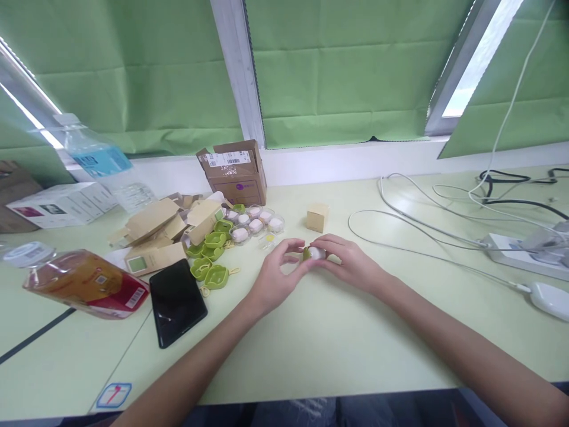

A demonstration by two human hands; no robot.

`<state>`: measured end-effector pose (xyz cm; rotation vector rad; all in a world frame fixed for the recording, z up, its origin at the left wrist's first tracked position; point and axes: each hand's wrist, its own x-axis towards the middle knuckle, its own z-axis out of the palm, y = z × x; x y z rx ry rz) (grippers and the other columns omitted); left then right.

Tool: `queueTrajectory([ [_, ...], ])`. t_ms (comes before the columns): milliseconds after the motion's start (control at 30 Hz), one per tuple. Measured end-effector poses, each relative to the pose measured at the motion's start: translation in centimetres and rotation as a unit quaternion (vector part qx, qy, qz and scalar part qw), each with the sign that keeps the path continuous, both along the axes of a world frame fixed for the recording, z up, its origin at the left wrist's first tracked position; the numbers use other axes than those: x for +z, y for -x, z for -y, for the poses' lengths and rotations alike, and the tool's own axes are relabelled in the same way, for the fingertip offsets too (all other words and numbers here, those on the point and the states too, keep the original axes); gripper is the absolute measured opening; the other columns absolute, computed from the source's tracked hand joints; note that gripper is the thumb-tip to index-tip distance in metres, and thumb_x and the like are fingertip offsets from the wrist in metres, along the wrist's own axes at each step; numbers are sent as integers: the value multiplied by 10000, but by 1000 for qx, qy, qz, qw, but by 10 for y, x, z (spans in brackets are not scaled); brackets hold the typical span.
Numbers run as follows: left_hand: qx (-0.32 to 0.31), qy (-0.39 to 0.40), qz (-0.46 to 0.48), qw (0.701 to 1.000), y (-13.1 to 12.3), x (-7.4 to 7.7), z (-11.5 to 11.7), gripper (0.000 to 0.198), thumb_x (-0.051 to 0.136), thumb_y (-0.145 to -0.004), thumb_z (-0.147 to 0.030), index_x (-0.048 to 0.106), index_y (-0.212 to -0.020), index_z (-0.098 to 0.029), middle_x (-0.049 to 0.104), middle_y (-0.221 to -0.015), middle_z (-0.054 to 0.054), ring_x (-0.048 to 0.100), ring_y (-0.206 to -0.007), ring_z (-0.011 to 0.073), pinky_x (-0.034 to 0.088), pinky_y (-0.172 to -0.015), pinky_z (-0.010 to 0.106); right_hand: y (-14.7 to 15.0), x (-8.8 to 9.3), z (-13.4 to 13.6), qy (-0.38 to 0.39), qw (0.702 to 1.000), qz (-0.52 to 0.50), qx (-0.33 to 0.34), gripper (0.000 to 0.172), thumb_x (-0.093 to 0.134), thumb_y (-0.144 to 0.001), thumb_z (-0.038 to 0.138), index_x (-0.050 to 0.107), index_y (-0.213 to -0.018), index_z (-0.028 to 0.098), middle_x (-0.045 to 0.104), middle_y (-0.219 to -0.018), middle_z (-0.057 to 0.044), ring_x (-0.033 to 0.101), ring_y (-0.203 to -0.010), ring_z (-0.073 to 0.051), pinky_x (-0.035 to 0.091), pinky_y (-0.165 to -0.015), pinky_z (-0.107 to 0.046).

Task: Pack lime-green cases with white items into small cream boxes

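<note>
Between my two hands, above the table in the middle, is a small rounded white piece (316, 253) with a green part on its left side. My left hand (278, 273) pinches it from the left with thumb and fingers. From the other side, the fingers of my right hand (349, 261) close on its white end. Fingertips partly cover it. Left of my hands lie several open green cases (216, 277) with cord loops. Behind them sit clear plastic holders (255, 225) with pale pinkish-white pieces inside. A small closed cardboard box (317, 217) stands just beyond my hands.
Opened small cartons (153, 222) are heaped at the left, near a larger brown box (235, 175). A black tablet or phone (178, 302), a tea-coloured drink bottle (89, 281) and a water bottle (104, 160) lie leftward. White cables and a power strip (515, 252) occupy the right.
</note>
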<state>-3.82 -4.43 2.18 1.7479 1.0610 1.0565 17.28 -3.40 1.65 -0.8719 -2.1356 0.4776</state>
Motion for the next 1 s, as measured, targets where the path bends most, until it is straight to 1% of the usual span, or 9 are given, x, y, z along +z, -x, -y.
queueTrajectory([
  [100,41,-14,-35,998,1,0,-2,356,716,-870,-422,683,-1125,-176,692,-1197,116,690,-937,212,599,-819,359,5,-9,-1,-11,1000,-19,-18,226,600,-986,384,658,-1139,227,669,-1105,-107,670,-914,-226,614,-792,-401],
  [233,9,58,-2,998,-2,-7,-2,512,716,-870,-442,638,-1295,-166,744,-961,86,672,-664,161,589,-597,303,12,-12,4,4,997,-71,-24,199,593,-987,382,650,-1121,247,647,-1122,-100,677,-946,-224,651,-795,-412],
  [333,-7,93,36,995,-4,-12,-1,604,707,-880,-433,567,-1397,-154,748,-872,62,665,-577,143,602,-593,308,16,-11,8,3,995,-95,-29,145,606,-979,355,645,-1065,245,639,-1114,-94,678,-946,-214,656,-786,-400],
  [433,2,82,36,996,-6,-13,0,566,695,-878,-398,587,-1374,-146,748,-870,60,670,-581,142,603,-584,297,18,-13,8,-20,996,-83,-39,89,622,-969,307,628,-1007,227,635,-1102,-93,675,-883,-196,641,-756,-385],
  [600,30,-17,-49,998,-6,-10,1,425,639,-844,-250,658,-1254,-138,678,-726,1,586,-526,107,509,-498,228,24,-16,9,-90,994,-33,-52,71,577,-976,230,610,-1037,219,646,-1080,-104,663,-931,-219,605,-770,-384],
  [733,35,-69,-85,993,-4,-9,1,416,619,-808,-193,682,-1215,-137,621,-675,-19,537,-522,92,466,-485,208,27,-14,13,-102,992,-6,-69,130,559,-980,199,617,-1095,220,657,-1073,-105,661,-945,-228,595,-786,-383],
  [867,-2,0,-15,1000,0,-10,-2,440,602,-872,-261,656,-1295,-152,682,-765,19,613,-582,124,545,-529,245,26,-12,14,-111,991,9,-72,197,570,-992,241,622,-1182,230,660,-1081,-112,667,-964,-247,599,-795,-402],
  [933,-18,43,27,999,1,-10,-4,450,596,-908,-311,640,-1321,-137,694,-762,32,636,-590,135,575,-553,267,24,-12,13,-121,990,13,-67,223,570,-999,267,616,-1214,226,656,-1078,-117,662,-967,-254,599,-798,-413],
  [1000,-32,56,41,997,1,-10,-5,449,592,-930,-352,648,-1312,-123,694,-742,36,640,-584,135,582,-563,271,23,-12,11,-124,990,17,-64,242,564,-1005,279,605,-1237,218,648,-1079,-122,653,-972,-256,599,-806,-420],
])
